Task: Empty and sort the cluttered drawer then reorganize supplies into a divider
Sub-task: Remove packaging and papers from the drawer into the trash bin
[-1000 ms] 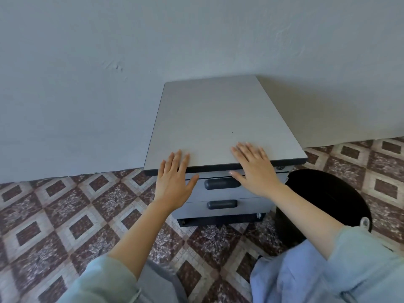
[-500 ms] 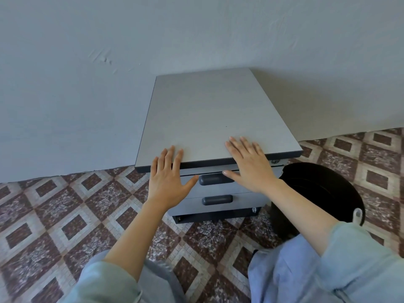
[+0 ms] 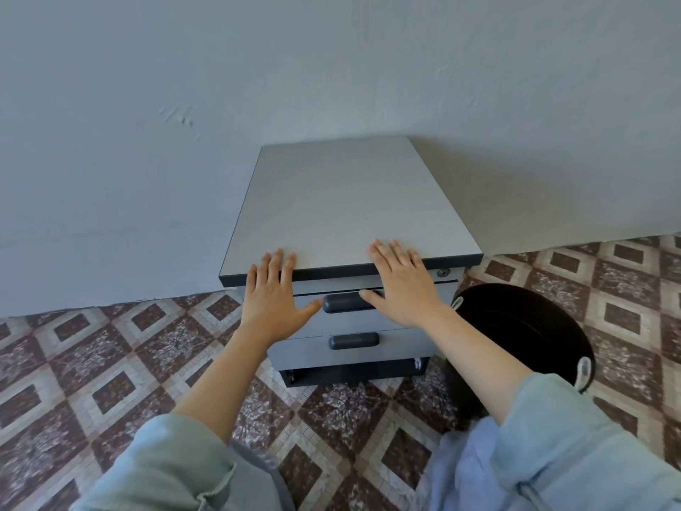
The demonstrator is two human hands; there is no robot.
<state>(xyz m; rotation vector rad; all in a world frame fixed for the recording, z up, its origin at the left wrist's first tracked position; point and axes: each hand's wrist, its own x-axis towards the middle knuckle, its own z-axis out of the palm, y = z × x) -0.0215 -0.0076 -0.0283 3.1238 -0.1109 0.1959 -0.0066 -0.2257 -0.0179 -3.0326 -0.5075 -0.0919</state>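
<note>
Pale blue-green sleeves (image 3: 173,470) (pushed up past the wrists), forearms and hands bare.

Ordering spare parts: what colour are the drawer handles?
Dark grey handles, against lighter grey drawer fronts; head view.

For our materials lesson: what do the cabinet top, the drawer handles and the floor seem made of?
Cabinet top: probably laminated board, matt pale grey, faint grain, dark edge band. Drawer handles: likely moulded plastic, dark, rounded, dull. Floor: patterned tiles, joints visible.
</note>
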